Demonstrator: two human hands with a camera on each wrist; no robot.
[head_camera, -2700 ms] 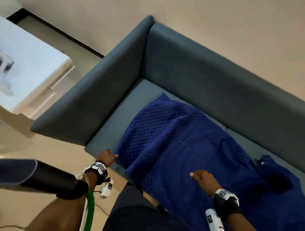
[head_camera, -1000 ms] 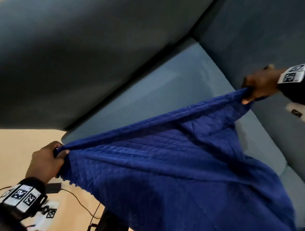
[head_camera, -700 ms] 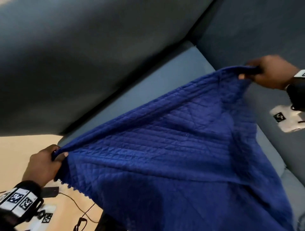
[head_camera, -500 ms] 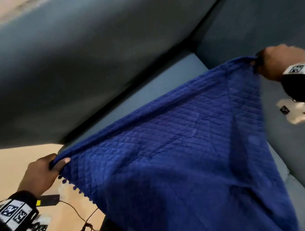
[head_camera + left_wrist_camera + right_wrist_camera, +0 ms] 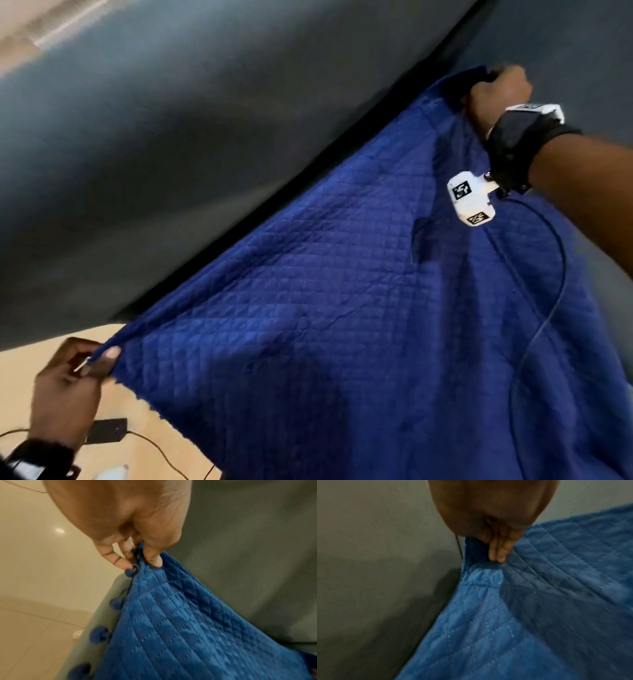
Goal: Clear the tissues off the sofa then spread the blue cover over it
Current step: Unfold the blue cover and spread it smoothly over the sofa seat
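The blue quilted cover (image 5: 342, 325) is stretched taut between my two hands over the grey sofa (image 5: 171, 154). My left hand (image 5: 92, 359) pinches its near corner at the sofa's front edge; in the left wrist view the thumb and fingers (image 5: 150, 555) clamp the pom-pom trimmed corner of the cover (image 5: 180, 628). My right hand (image 5: 493, 89) grips the far corner up against the backrest, near where it meets the armrest. In the right wrist view my fingers (image 5: 498, 553) bunch the cover (image 5: 522, 615). The seat beneath is hidden. No tissues show.
The sofa's armrest fills the upper left of the head view and the backrest (image 5: 565, 51) the upper right. Beige floor (image 5: 154, 428) lies at lower left with a black adapter (image 5: 106, 430) and a thin cable. A wrist-camera cable hangs over the cover.
My right hand has carried its corner up and back into the sofa's corner. The left hand has drawn its corner out and lower. The cover now hides the seat cushion.
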